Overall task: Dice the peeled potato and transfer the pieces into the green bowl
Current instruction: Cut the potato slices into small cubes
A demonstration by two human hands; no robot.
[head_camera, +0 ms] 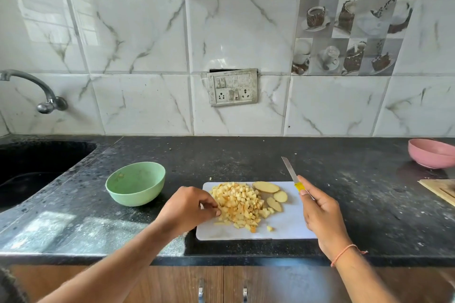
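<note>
A heap of diced potato lies on the white cutting board. Three potato slices sit at the heap's far right side. My left hand is at the left edge of the heap, its curled fingertips touching or pinching pieces there. My right hand grips a knife by its yellow handle, blade raised and pointing away over the counter. The green bowl stands upright left of the board, with only a few scraps inside.
A black sink is set into the dark counter at the left, with a tap above it. A pink bowl stands at the far right. A wooden board's corner shows at the right edge.
</note>
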